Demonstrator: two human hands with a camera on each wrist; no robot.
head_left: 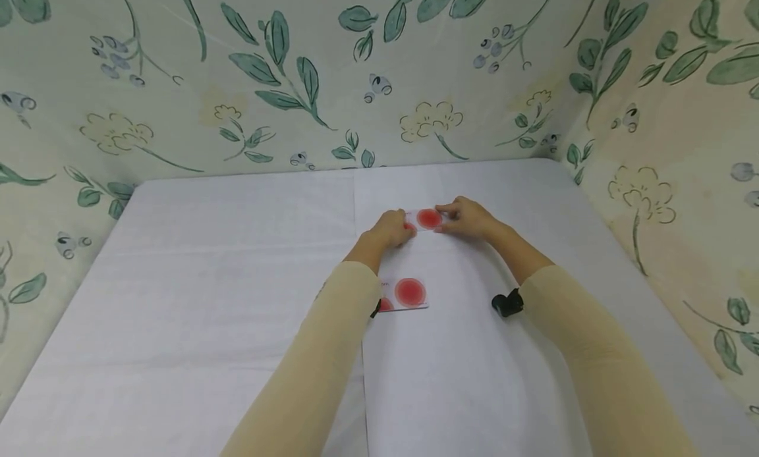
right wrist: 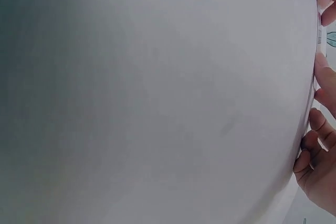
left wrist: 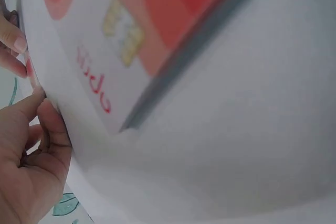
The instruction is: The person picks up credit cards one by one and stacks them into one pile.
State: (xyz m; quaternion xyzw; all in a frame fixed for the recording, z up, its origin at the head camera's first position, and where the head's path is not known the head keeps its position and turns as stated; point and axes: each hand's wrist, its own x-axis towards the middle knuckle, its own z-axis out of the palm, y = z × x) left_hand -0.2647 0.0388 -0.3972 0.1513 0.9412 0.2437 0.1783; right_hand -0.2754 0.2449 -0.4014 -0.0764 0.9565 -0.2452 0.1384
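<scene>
Near the far side of the table lies a small white card with red circles [head_left: 429, 218], between my two hands. My left hand [head_left: 389, 228] pinches its left end, the fingers covering part of one circle. At the right end my right hand [head_left: 468, 218] grips it between thumb and forefinger. A second white card with red circles [head_left: 410, 292] rests closer to me, its left part hidden by the left sleeve. Large in the left wrist view, this nearer card [left wrist: 152, 19] shows a gold chip-like patch and red lettering. The right wrist view catches the right hand [right wrist: 320, 177] only at its edge.
A white cloth [head_left: 237, 299] with fold lines covers the table. Behind it and to the right hang walls of leaf-and-flower fabric [head_left: 284, 81]. A small black device [head_left: 507, 303] sits at the right sleeve's cuff.
</scene>
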